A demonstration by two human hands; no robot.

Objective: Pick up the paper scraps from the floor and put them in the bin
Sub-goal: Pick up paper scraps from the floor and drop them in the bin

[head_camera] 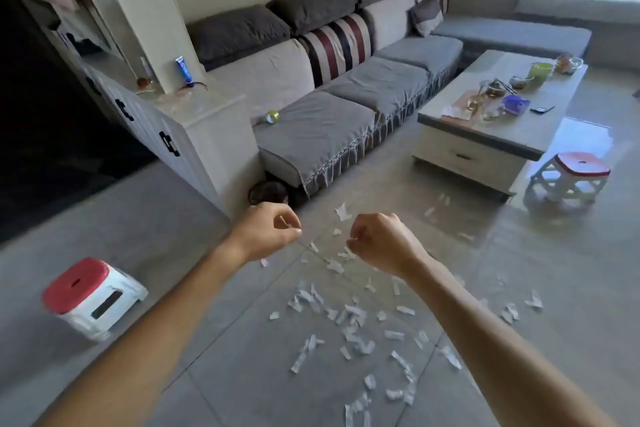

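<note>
Left hand (268,230): held out over the floor with the fingers curled loosely inward; a thin pale sliver is seen between thumb and fingertips, but whether it is pinched cannot be told.
Right hand (379,242): closed into a fist, knuckles up; a small white bit shows at the fingers, and what is gripped inside is hidden.
Paper scraps (349,319): scattered across the grey tiled floor (207,357) below and ahead of both hands, thickest beneath the right forearm, with a few strays lying nearer the coffee table.
Bin (268,192): a dark round container is seen on the floor just beyond the left hand, tucked between the white cabinet (194,135) and the end of the sofa (311,128).
Stools: one red-topped stool (93,298) is placed left of the left arm, another (568,177) beside the coffee table (491,135).
Coffee table top: cluttered with bowls and small items, too blurred to be named.
</note>
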